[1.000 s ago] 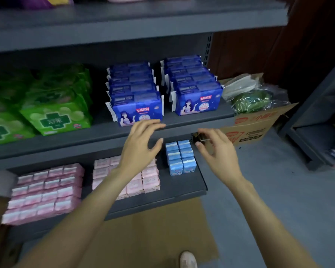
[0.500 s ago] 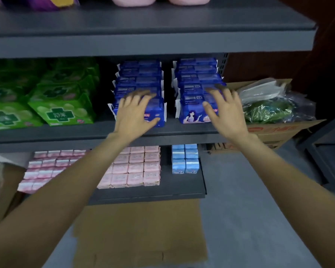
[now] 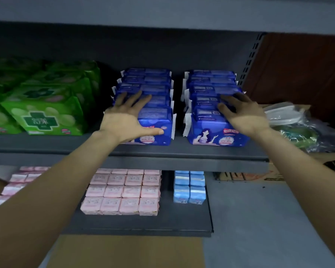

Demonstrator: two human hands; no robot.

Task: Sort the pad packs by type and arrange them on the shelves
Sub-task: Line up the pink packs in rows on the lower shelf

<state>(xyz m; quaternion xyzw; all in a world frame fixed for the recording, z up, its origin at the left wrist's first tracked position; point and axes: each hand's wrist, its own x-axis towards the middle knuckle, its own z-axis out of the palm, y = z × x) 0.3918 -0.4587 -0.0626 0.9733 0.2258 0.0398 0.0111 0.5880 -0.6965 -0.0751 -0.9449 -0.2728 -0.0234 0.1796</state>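
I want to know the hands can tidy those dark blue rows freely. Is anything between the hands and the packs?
Nothing visible. The left hand rests directly on the left row of dark blue packs, and the right hand on the right row.

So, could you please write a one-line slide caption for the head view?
Left hand and right hand rest flat on two rows of dark blue pad packs on the middle shelf.

Under the left hand (image 3: 127, 120) and the right hand (image 3: 244, 117) sit deep blue packs (image 3: 217, 130) with white side flaps and a purple-haired figure printed on the front; left of the left hand, bright green packs (image 3: 45, 111) carry a dark green cross; below the hands lie pale pink packs (image 3: 122, 192) and light blue packs (image 3: 190, 188) on the dark grey shelf (image 3: 162, 225)
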